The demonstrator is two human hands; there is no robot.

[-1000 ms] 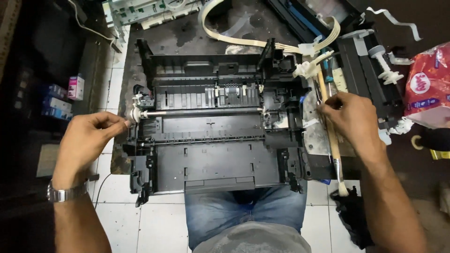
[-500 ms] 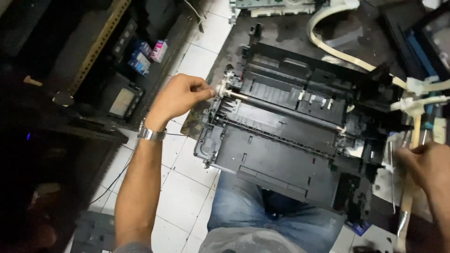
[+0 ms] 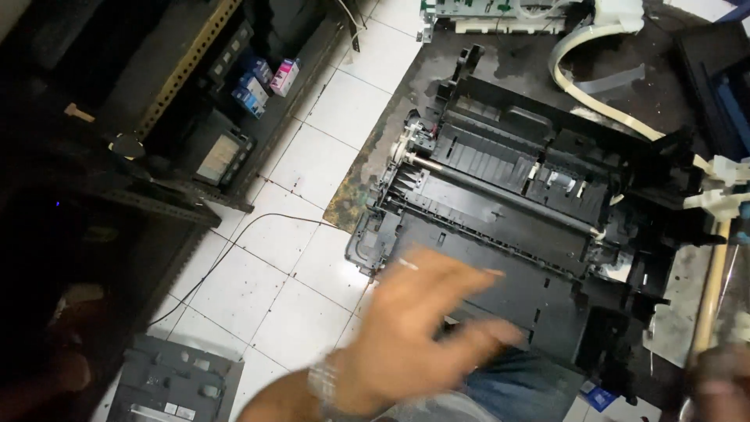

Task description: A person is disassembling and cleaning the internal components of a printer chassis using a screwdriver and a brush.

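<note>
While the left hand (image 3: 406, 328) hangs blurred in front of the stripped black printer chassis (image 3: 516, 219), its fingers (image 3: 461, 277) are spread apart and hold nothing, hovering above the chassis's near edge. The chassis lies on a stained mat (image 3: 367, 168) on the white tiled floor (image 3: 273, 289), its metal roller shaft (image 3: 500, 191) exposed. At the chassis's right, the right hand (image 3: 719, 383) shows only partly; its grip I cannot tell, though a pale wooden stick (image 3: 707, 297) rises from it. Judging by this, steadying the chassis before working the shaft would serve best.
</note>
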